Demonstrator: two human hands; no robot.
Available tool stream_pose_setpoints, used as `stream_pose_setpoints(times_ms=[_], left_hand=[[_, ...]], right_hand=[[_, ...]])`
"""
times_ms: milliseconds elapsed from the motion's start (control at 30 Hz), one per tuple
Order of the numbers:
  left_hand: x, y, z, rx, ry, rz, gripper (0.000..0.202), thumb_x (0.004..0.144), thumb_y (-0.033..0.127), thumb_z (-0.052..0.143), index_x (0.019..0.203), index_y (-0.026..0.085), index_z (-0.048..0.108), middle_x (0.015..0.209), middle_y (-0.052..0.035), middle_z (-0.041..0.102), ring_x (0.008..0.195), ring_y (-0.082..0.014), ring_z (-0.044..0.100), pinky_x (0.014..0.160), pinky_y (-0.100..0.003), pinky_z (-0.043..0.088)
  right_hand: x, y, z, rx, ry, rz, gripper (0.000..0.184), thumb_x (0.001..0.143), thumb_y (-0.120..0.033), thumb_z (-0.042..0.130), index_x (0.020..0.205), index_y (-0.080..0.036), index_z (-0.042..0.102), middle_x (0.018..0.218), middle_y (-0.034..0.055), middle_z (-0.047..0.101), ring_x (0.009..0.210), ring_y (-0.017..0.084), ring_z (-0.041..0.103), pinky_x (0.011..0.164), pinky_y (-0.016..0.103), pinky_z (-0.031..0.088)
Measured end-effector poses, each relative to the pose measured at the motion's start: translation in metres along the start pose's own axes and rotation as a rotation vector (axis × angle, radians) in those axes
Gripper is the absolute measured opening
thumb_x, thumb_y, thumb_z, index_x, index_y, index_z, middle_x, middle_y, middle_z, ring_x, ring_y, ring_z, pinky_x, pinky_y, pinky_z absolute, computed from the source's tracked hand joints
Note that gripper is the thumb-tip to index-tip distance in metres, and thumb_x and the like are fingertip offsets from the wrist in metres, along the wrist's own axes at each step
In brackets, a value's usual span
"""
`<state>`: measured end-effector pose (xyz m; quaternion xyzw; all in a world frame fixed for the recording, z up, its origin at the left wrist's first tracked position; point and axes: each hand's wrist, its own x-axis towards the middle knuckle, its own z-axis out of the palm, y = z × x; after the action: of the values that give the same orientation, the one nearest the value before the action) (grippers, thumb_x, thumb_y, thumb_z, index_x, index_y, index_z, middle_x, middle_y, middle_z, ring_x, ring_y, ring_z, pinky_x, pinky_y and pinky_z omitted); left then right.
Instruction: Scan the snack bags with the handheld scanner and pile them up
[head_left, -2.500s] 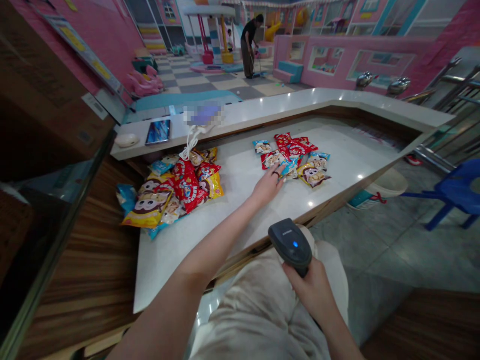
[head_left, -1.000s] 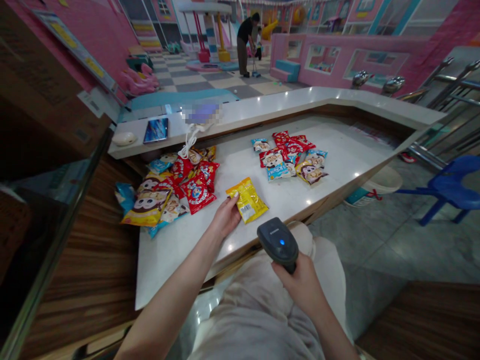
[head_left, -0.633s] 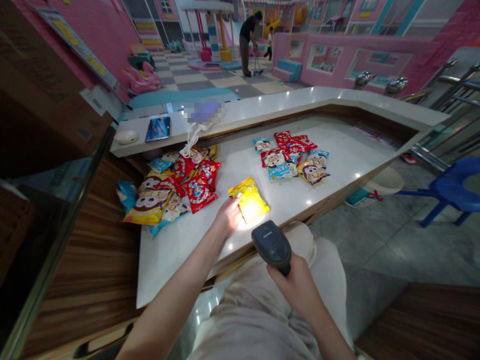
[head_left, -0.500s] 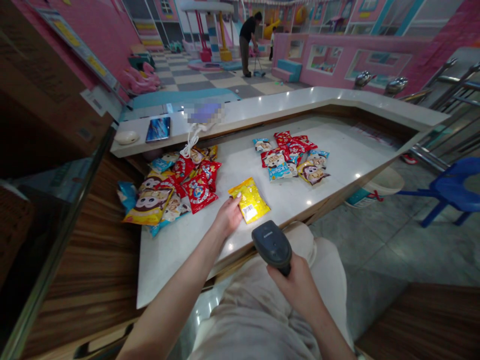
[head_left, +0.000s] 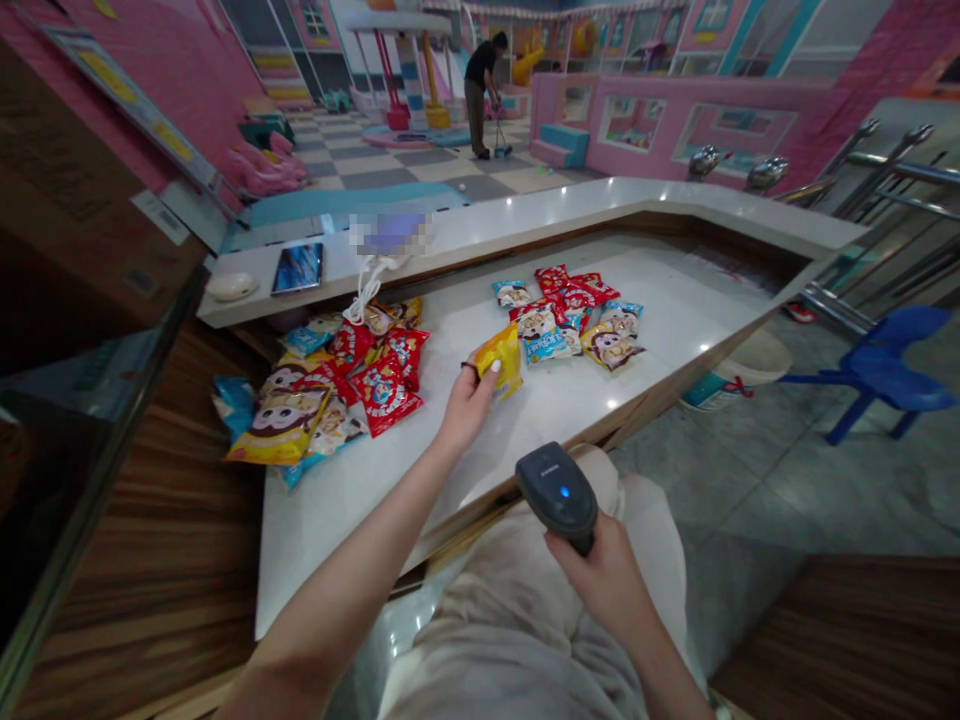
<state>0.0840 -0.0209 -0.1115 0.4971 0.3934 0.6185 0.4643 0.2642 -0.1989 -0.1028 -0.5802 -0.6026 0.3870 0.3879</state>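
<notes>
My left hand pinches a yellow snack packet and holds it just above the white counter, near the smaller pile of snack packets at the right. My right hand grips a dark handheld barcode scanner over my lap, its blue light on and its head pointing toward the counter. A larger pile of red, yellow and blue snack packets lies at the counter's left.
A raised ledge behind the counter carries a phone, a white oval object and a white cable. A blue chair and a bucket stand at right. Far back, a person is on the playroom floor.
My left hand pressed the yellow packet flat on the counter while the scanner lit it, then lifted it and carried it toward the right pile. The scanner drew back slightly.
</notes>
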Motion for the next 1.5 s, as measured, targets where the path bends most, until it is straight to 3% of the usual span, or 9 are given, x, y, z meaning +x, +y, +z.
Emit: stream_pose_setpoints(times_ms=[133, 333, 600, 700, 833, 967, 1133, 1300, 1500], left_hand=[[0.036, -0.013, 0.033, 0.509, -0.131, 0.320, 0.050, 0.097, 0.026, 0.047, 0.146, 0.022, 0.044, 0.151, -0.0118, 0.048, 0.140, -0.0245, 0.044, 0.118, -0.043, 0.031], [0.055, -0.056, 0.084, 1.139, -0.232, 0.199, 0.068, 0.095, 0.039, 0.051, 0.157, 0.024, 0.027, 0.166, -0.0101, 0.020, 0.153, -0.0382, 0.011, 0.120, -0.061, 0.014], [0.077, -0.059, 0.106, 1.169, -0.344, 0.206, 0.084, 0.091, 0.054, 0.052, 0.160, 0.021, 0.018, 0.168, -0.0117, 0.010, 0.153, -0.0388, 0.005, 0.122, -0.059, 0.009], [0.063, -0.042, 0.089, 1.114, -0.377, 0.276, 0.082, 0.093, 0.051, 0.050, 0.159, 0.018, 0.016, 0.167, -0.0135, 0.013, 0.154, -0.0348, 0.008, 0.122, -0.056, 0.012], [0.013, -0.019, 0.030, 1.143, -0.324, 0.315, 0.076, 0.092, 0.040, 0.055, 0.157, 0.020, 0.021, 0.166, -0.0130, 0.019, 0.153, -0.0311, 0.018, 0.123, -0.052, 0.019], [-0.032, -0.002, -0.050, 1.325, -0.083, 0.217, 0.077, 0.087, 0.031, 0.062, 0.155, 0.016, 0.028, 0.164, -0.0174, 0.021, 0.152, -0.0339, 0.018, 0.122, -0.053, 0.020], [-0.038, 0.003, -0.125, 1.353, 0.149, 0.108, 0.085, 0.084, 0.034, 0.066, 0.155, 0.011, 0.026, 0.165, -0.0215, 0.016, 0.152, -0.0393, 0.013, 0.121, -0.057, 0.019], [-0.033, 0.002, -0.144, 1.117, 0.194, 0.077, 0.081, 0.081, 0.024, 0.065, 0.154, 0.013, 0.030, 0.164, -0.0187, 0.023, 0.152, -0.0357, 0.020, 0.123, -0.054, 0.020], [-0.049, 0.020, -0.120, 0.664, 0.302, 0.084, 0.070, 0.081, 0.029, 0.070, 0.146, 0.022, 0.045, 0.143, -0.0124, 0.056, 0.139, -0.0274, 0.045, 0.120, -0.046, 0.029]], right_hand=[[0.000, 0.001, -0.004, -0.011, 0.023, -0.009, 0.012, 0.076, -0.024, 0.061, 0.080, -0.016, 0.068, 0.070, 0.0028, 0.070, 0.068, 0.021, 0.064, 0.062, 0.026, 0.048], [-0.001, 0.003, -0.012, -0.035, 0.060, -0.008, 0.015, 0.077, -0.027, 0.060, 0.077, -0.015, 0.068, 0.067, 0.0033, 0.070, 0.065, 0.021, 0.065, 0.059, 0.026, 0.048], [0.001, 0.007, -0.015, -0.098, 0.082, -0.010, 0.019, 0.078, -0.032, 0.061, 0.076, -0.015, 0.069, 0.069, 0.0049, 0.073, 0.065, 0.023, 0.067, 0.059, 0.027, 0.051], [0.001, 0.008, -0.015, -0.103, 0.073, -0.008, 0.020, 0.078, -0.033, 0.061, 0.078, -0.015, 0.070, 0.068, 0.0048, 0.073, 0.064, 0.023, 0.067, 0.059, 0.027, 0.051], [0.000, 0.008, -0.014, -0.102, 0.059, -0.010, 0.021, 0.078, -0.033, 0.061, 0.077, -0.015, 0.071, 0.068, 0.0049, 0.073, 0.065, 0.024, 0.068, 0.059, 0.027, 0.052], [0.001, 0.003, -0.011, -0.089, 0.048, -0.036, 0.022, 0.079, -0.033, 0.061, 0.079, -0.014, 0.072, 0.070, 0.0054, 0.074, 0.066, 0.024, 0.069, 0.060, 0.027, 0.053], [0.002, -0.003, -0.007, -0.096, 0.015, -0.068, 0.021, 0.080, -0.033, 0.061, 0.074, -0.015, 0.070, 0.065, 0.0046, 0.072, 0.061, 0.023, 0.067, 0.058, 0.027, 0.052], [-0.002, -0.006, -0.008, -0.101, 0.010, -0.049, 0.020, 0.080, -0.032, 0.061, 0.075, -0.015, 0.071, 0.065, 0.0050, 0.072, 0.062, 0.023, 0.066, 0.057, 0.027, 0.051], [-0.005, -0.007, -0.010, -0.090, 0.044, -0.040, 0.020, 0.078, -0.032, 0.062, 0.075, -0.015, 0.071, 0.065, 0.0044, 0.072, 0.062, 0.023, 0.066, 0.057, 0.027, 0.051]])
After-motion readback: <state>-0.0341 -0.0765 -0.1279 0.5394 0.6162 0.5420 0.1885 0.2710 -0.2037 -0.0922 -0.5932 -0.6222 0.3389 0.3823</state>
